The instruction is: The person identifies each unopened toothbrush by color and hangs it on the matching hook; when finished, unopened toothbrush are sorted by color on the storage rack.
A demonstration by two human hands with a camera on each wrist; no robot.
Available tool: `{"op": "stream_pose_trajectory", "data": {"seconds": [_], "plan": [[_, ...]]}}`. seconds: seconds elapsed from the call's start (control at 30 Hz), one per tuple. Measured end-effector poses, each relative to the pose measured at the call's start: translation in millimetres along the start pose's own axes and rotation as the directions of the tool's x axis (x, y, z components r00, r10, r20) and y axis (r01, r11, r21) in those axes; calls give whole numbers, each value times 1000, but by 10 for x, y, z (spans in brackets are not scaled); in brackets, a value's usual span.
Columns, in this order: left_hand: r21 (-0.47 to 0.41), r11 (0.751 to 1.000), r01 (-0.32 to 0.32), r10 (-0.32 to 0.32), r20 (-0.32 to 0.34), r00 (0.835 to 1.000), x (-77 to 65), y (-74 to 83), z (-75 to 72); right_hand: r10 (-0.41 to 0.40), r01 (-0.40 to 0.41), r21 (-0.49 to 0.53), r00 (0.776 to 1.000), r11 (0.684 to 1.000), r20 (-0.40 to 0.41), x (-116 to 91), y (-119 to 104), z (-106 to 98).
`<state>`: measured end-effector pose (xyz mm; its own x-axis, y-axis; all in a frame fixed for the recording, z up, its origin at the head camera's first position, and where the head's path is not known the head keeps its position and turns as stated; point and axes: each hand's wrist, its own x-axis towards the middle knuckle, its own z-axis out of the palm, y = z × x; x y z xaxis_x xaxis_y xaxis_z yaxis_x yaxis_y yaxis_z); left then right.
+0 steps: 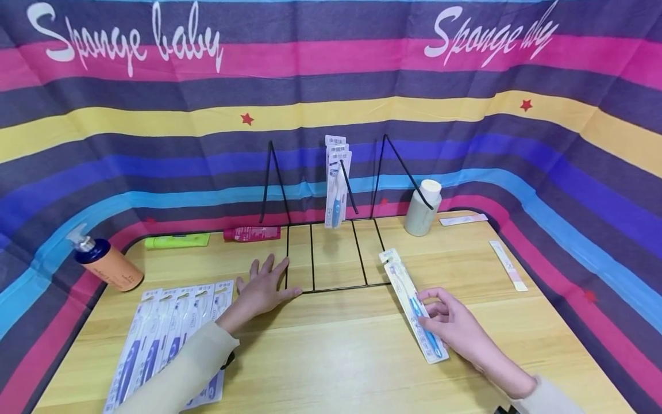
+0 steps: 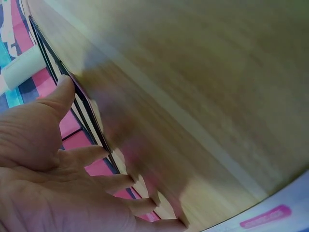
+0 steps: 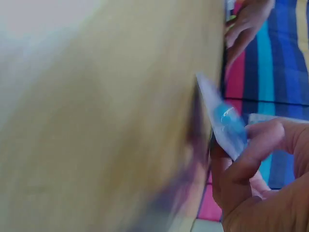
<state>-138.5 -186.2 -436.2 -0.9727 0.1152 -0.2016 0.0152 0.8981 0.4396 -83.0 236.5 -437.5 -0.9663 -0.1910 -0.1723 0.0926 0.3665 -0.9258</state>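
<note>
My right hand (image 1: 457, 328) pinches a blue toothbrush in a blister pack (image 1: 408, 293) by its lower right edge, to the right of a black wire rack (image 1: 336, 287). In the right wrist view, thumb and fingers hold the pack (image 3: 222, 116), blurred, over the wood. My left hand (image 1: 261, 290) lies with spread fingers at the rack's left front corner; in the left wrist view its fingertips come down along the black wire. From the rack's middle hook hang packaged toothbrushes (image 1: 337, 190), one behind another, the front one blue.
Packs of purple toothbrushes (image 1: 170, 328) overlap under my left forearm. A pump bottle (image 1: 111, 261), a green tube (image 1: 177, 241) and a red tube (image 1: 251, 233) lie or stand at back left. A white bottle (image 1: 423, 208) and two slim packets (image 1: 508, 265) are on the right.
</note>
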Motion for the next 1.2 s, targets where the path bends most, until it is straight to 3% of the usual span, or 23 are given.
{"op": "stream_pose_trajectory", "data": {"seconds": [0.2,0.33,0.53,0.7,0.9,1.07,1.2], "plan": [[9,1000,10,-10,3,1000,7,20,9,-45,39,181,999,983,26,-57,-193,133],[12,1000,13,-13,-1,1000,14,15,10,-132,127,239,991,963,9,-88,-318,291],[8,1000,16,-16,0,1000,30,-3,23,-314,311,256,949,915,-30,-70,-519,473],[-16,1000,3,-3,-7,1000,25,-16,21,-393,393,267,918,880,-55,8,-702,556],[-48,998,-35,33,-37,999,96,-139,111,-413,415,227,909,881,-57,117,-885,618],[-51,997,-52,50,-44,998,146,-222,169,-375,378,197,926,905,-53,218,-909,680],[-53,997,-52,50,-43,998,154,-229,167,-338,345,230,938,910,-71,353,-920,743]]}}
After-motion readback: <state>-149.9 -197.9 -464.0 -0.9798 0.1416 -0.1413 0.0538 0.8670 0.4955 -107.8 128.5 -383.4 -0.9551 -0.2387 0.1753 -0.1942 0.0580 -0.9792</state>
